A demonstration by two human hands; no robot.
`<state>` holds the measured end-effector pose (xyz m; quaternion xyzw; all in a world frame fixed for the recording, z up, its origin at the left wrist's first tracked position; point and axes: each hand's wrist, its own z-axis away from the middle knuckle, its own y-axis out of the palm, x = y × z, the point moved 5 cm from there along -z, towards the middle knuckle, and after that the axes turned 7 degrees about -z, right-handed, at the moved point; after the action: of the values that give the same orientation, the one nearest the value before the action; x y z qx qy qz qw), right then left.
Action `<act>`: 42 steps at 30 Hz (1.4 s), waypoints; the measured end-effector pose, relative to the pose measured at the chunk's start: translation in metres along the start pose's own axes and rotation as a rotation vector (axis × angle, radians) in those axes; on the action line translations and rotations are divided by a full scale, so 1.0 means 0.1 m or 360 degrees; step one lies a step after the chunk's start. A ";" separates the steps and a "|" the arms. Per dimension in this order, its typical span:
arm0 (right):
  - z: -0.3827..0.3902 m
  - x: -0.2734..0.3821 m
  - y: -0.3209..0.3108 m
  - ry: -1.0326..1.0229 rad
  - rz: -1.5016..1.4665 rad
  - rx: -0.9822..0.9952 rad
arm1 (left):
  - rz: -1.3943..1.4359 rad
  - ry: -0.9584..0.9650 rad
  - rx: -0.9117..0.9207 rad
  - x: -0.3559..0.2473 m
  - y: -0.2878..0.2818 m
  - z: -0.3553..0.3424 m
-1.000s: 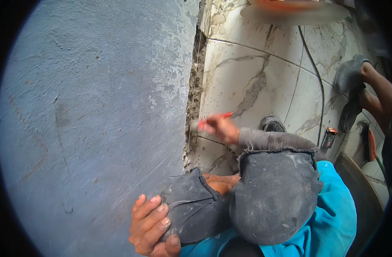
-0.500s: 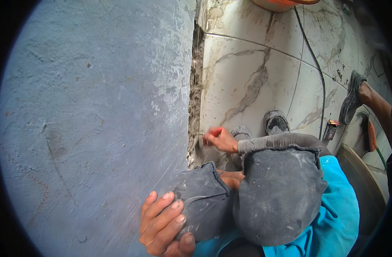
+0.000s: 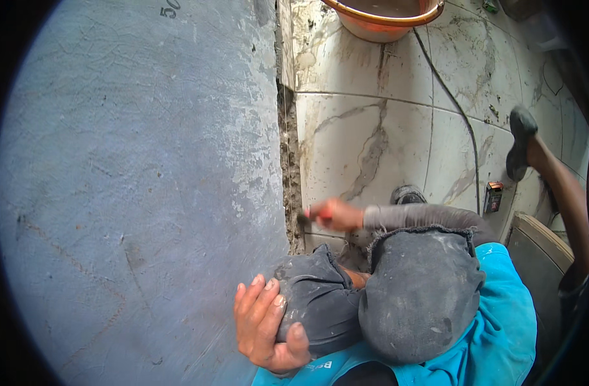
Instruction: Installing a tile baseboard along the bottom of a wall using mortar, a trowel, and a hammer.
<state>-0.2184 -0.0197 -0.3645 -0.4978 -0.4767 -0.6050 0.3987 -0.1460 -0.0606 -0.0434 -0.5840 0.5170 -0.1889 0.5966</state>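
Observation:
My left hand [image 3: 268, 325] lies against my bent left knee in dark trousers, fingers stretched and apart, holding nothing. My right hand [image 3: 342, 215], blurred by motion, is closed round a small red-handled tool [image 3: 324, 212]. Its dark head is at the rough gap [image 3: 290, 167] between the painted blue-grey wall [image 3: 140, 193] and the tiled floor [image 3: 346, 148]. The blur hides what kind of tool it is. A thin line, like a string, runs along the gap.
An orange-rimmed basin [image 3: 378, 29] stands on the tiles at the top. A black cable [image 3: 458, 106] crosses the floor toward a small dark box [image 3: 493, 197]. At the right are another person's leg and dark shoe [image 3: 521, 141], near a brown-edged container [image 3: 542, 248].
The view has shifted, so more of the basin shows. My right hand has moved slightly with the tool still at the gap. The other person's shoe has shifted.

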 end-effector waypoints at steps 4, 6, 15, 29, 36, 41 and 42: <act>-0.65 0.35 -1.40 -0.0262 0.0438 -0.0861 | -0.0003 -0.0032 0.0066 -0.04 0.08 -0.10; -0.65 0.48 -1.76 -0.0385 0.0388 -0.1155 | -0.0031 -0.0023 0.0130 -0.09 0.16 -0.21; 0.50 -0.21 0.15 0.0688 -0.1646 -0.0147 | 0.0014 0.0066 0.0483 0.02 0.88 -0.79; -0.14 2.79 -3.54 -0.0400 0.0464 -0.1907 | 0.0103 -0.0326 0.0887 -0.27 0.86 -1.25; 0.51 3.02 -3.51 0.0205 0.0242 -0.2047 | 0.0075 -0.0246 0.1332 -0.62 0.27 -1.08; 1.38 3.62 -3.07 0.0601 -0.0173 -0.1808 | -0.0231 -0.0146 0.1967 -0.91 -0.33 -1.23; 1.56 3.72 -3.06 0.0690 -0.0298 -0.1812 | -0.0218 -0.0150 0.1969 -1.04 -0.35 -1.46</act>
<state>-0.5456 0.1991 -0.0466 -0.4541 -0.0287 -0.8845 0.1032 -0.2963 -0.0564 0.0608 -0.1697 0.2464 -0.4652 0.8331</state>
